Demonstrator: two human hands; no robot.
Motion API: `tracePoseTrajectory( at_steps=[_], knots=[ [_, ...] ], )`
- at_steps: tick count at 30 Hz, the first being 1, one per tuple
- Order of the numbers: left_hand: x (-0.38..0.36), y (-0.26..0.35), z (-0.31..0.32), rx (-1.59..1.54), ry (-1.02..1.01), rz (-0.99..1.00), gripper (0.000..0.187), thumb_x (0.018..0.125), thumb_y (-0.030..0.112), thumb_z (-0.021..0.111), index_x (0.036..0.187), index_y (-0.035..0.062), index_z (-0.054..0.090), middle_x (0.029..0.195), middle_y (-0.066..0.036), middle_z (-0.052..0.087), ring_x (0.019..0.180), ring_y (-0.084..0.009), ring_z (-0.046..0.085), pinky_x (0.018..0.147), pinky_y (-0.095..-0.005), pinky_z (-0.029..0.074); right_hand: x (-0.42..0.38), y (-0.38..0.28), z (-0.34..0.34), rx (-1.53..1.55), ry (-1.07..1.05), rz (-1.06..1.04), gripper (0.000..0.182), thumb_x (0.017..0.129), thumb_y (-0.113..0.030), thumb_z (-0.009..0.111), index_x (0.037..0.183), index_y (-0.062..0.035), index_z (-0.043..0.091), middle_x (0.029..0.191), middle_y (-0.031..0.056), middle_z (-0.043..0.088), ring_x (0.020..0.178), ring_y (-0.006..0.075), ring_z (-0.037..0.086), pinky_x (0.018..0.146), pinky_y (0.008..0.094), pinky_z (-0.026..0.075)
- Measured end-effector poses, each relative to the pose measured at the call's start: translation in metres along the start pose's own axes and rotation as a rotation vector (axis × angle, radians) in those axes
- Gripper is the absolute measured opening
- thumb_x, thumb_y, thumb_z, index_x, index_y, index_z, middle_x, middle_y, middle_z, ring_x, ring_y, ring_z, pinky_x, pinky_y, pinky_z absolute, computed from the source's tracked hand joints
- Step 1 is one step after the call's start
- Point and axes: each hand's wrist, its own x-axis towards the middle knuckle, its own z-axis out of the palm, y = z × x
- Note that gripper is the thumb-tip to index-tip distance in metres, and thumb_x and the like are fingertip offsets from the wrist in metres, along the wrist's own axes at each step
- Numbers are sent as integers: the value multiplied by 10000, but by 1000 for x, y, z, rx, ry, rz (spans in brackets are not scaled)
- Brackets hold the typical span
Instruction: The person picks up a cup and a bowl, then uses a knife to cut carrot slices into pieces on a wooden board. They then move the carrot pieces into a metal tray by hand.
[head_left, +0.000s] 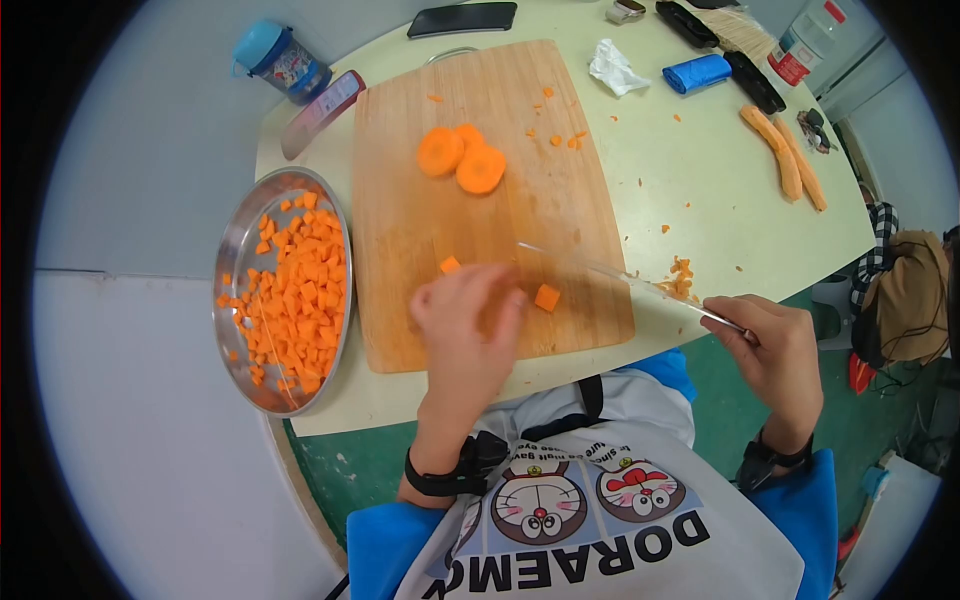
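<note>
My right hand (pixel 765 345) is closed around the handle of a kitchen knife (pixel 620 275), its blade reaching left across the right edge of the wooden cutting board (pixel 400 220). Over the lower part of the board, my left hand (pixel 465 315) is blurred, fingers pointing down; whether it holds anything is hidden. One carrot cube (pixel 547 297) lies just right of its fingertips, and another orange carrot piece (pixel 450 265) shows above its knuckles. Farther up the board rest several round carrot slices (pixel 481 169). Left of the board, a metal tray (pixel 222 330) holds many diced carrot pieces (pixel 305 300).
A peeler-like or knife tool with red handle (pixel 340 93) lies near a blue bottle (pixel 280 62). Farther back are a phone (pixel 462 19), crumpled tissue (pixel 617 68) and blue roll (pixel 697 73). Two peeled carrots (pixel 785 155) and a plastic bottle (pixel 805 45) occupy the right side.
</note>
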Motion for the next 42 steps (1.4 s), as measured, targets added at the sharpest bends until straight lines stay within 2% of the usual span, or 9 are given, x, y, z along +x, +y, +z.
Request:
tracePoseTrajectory(
  at_steps=[1, 2, 4, 8, 10, 14, 21, 40, 42],
  knots=[
    [0, -2, -1, -164, 126, -125, 281, 801, 128, 620, 1060, 30, 575, 952, -83, 573, 939, -212, 540, 855, -346, 370, -1, -2, 1, -5, -8, -4, 144, 736, -78, 678, 873, -51, 644, 726, 79, 627, 545, 233, 591, 489, 295, 453],
    [2, 0, -7, -166, 126, -128, 281, 801, 128, 620, 1060, 30, 575, 952, -83, 573, 939, -212, 540, 855, -346, 370, -2, -4, 2, -8, -10, -3, 144, 736, -78, 678, 873, -51, 644, 726, 79, 627, 545, 233, 591, 489, 295, 453],
    [12, 12, -23, -450, 438, -82, 266, 922, 223, 517, 1046, -9, 551, 965, -79, 591, 931, -165, 555, 869, -319, 410, -4, -10, 4, -37, -68, -43, 178, 713, -61, 680, 882, -59, 624, 729, 68, 618, 576, 239, 595, 497, 311, 457],
    [28, 16, -18, -567, 471, 40, 378, 945, 293, 445, 1067, -59, 512, 948, -129, 585, 935, -201, 560, 886, -338, 408, -10, -24, 17, -11, -101, -106, 235, 693, -41, 678, 913, -62, 601, 744, 64, 612, 604, 243, 598, 504, 324, 460],
    [33, 16, -13, -754, 220, 153, 325, 852, 195, 574, 1084, -28, 525, 991, -94, 572, 949, -161, 525, 858, -284, 390, -13, -31, 22, -11, -89, -104, 293, 677, -27, 678, 953, -68, 591, 768, 65, 615, 615, 242, 602, 511, 324, 466],
    [29, 23, -13, -684, 70, 45, 308, 911, 242, 495, 957, -54, 565, 805, -116, 598, 803, -181, 587, 775, -302, 455, -20, -36, 25, -21, -92, -140, 334, 663, -18, 682, 979, -49, 577, 841, 71, 626, 618, 242, 602, 527, 318, 479],
    [31, 15, -4, -891, 97, -18, 160, 862, 113, 568, 840, -40, 605, 705, -46, 593, 642, -100, 571, 609, -225, 442, -21, -34, 31, -27, -109, -125, 340, 667, -17, 679, 987, -43, 568, 867, 69, 627, 629, 238, 603, 534, 317, 480],
    [31, 14, 1, -881, 76, -46, 154, 874, 102, 557, 863, -43, 609, 787, -55, 622, 622, -93, 563, 577, -210, 445, -20, -34, 33, -26, -135, -45, 333, 666, -15, 671, 983, -51, 577, 815, 76, 618, 637, 250, 599, 544, 331, 472],
    [32, 16, 0, -830, 46, -41, 173, 902, 107, 509, 896, -46, 589, 667, -59, 562, 655, -117, 546, 673, -249, 445, -19, -34, 33, -17, -136, -43, 329, 669, -13, 671, 982, -51, 580, 817, 80, 619, 640, 253, 601, 545, 332, 473]
  ],
)
